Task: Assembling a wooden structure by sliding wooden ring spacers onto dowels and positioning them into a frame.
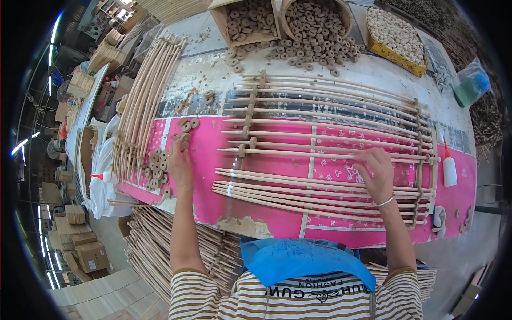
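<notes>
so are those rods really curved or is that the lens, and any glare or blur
Head view: fisheye bending; the rods bow more toward the rim, and black corners frame the picture. Even, soft light, with glare only from the ceiling strip lights at far left. Both hands are sharp, no motion blur.

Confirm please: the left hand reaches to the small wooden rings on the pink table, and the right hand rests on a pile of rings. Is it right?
Only the second part is wrong. In the head view, the right hand rests on the long wooden rods, not on rings. The left hand does reach to the small wooden rings on the pink table.

Woodworking workshop, wooden dowels [320, 133] across workbench [213, 213], boxes of wooden rings [314, 21]
</notes>
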The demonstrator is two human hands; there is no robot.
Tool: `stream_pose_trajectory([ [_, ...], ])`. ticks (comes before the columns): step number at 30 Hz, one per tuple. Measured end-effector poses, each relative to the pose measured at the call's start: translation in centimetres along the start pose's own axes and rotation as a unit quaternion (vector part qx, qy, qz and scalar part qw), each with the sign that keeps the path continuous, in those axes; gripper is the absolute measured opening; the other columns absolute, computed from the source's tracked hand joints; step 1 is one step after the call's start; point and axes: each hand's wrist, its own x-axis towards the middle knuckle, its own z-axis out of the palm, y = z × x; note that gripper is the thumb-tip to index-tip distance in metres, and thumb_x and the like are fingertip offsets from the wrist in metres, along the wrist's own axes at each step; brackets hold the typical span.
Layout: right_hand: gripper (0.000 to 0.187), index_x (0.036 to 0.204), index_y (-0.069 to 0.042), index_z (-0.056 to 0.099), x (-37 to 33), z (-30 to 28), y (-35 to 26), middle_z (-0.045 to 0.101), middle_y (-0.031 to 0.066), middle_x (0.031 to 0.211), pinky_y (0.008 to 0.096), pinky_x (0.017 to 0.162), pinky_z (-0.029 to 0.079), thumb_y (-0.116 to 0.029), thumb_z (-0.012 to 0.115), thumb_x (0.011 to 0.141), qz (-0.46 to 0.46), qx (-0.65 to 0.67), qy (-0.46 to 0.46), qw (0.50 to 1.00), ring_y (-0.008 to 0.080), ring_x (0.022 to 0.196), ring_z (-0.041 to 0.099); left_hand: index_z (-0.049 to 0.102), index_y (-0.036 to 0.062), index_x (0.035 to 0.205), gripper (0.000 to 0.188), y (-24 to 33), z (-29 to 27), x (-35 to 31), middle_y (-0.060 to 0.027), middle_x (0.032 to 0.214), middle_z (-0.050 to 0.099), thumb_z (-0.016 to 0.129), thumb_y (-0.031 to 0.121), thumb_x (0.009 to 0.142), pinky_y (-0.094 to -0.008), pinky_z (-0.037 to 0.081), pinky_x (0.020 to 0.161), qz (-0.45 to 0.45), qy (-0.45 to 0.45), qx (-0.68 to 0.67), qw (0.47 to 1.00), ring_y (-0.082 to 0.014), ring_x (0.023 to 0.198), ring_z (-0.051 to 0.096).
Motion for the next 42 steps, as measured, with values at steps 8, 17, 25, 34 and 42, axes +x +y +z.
stream_pose_trajectory([
  [8, 0.020, 0.096, -0.011, 0.073, -1.5, 0.2, -1.8, 0.066, 0.0060, 0.093, 0.0446, 0.083, 0.048, -0.022, 0.083, 0.082, -0.021, 0.033, -0.167, 0.985, 0.0287, 0.095, 0.064, 0.068, 0.0004, 0.121, 0.025, 1.8, -1.2, -2.4, -0.0089, 0.102, 0.072, 0.066, -0.002, 0.096, -0.0333, 0.055, 0.084, -0.085, -0.013, -0.269, 0.959, -0.0199, 0.092, 0.069],
  [17, 0.022, 0.094, -0.008, 0.068, -2.5, 0.8, -3.1, 0.063, 0.0072, 0.092, 0.0434, 0.079, 0.049, -0.019, 0.082, 0.081, -0.056, 0.021, -0.155, 0.986, 0.0284, 0.093, 0.063, 0.071, -0.0002, 0.116, 0.019, 3.6, -2.5, -6.1, -0.0056, 0.099, 0.072, 0.070, 0.002, 0.097, -0.0278, 0.055, 0.080, -0.138, -0.047, -0.323, 0.935, -0.0115, 0.087, 0.068],
  [25, 0.016, 0.092, -0.002, 0.066, -2.9, 0.4, -4.1, 0.063, 0.0111, 0.088, 0.0402, 0.069, 0.052, -0.006, 0.080, 0.083, 0.005, 0.101, -0.115, 0.988, 0.0301, 0.080, 0.066, 0.071, -0.0015, 0.113, 0.016, 3.8, -3.3, -7.0, -0.0029, 0.095, 0.073, 0.071, 0.002, 0.097, -0.0265, 0.056, 0.081, -0.143, -0.029, -0.365, 0.920, -0.0110, 0.085, 0.069],
  [34, 0.015, 0.093, 0.000, 0.068, -2.4, 0.4, -4.1, 0.064, 0.0115, 0.086, 0.0372, 0.065, 0.053, -0.001, 0.079, 0.083, -0.004, 0.107, -0.090, 0.990, 0.0276, 0.076, 0.067, 0.072, -0.0002, 0.113, 0.015, 6.4, -4.2, -7.2, -0.0011, 0.094, 0.072, 0.073, 0.005, 0.099, -0.0240, 0.053, 0.077, -0.153, -0.038, -0.414, 0.897, -0.0069, 0.083, 0.065],
  [42, 0.016, 0.092, 0.000, 0.069, -2.3, 0.0, -4.1, 0.065, 0.0106, 0.086, 0.0353, 0.064, 0.054, 0.000, 0.081, 0.082, -0.031, 0.100, -0.080, 0.991, 0.0256, 0.076, 0.067, 0.073, 0.0022, 0.112, 0.014, 6.7, -3.9, -7.3, 0.0001, 0.091, 0.071, 0.074, 0.007, 0.098, -0.0242, 0.052, 0.074, -0.156, -0.033, -0.366, 0.917, -0.0066, 0.081, 0.064],
])
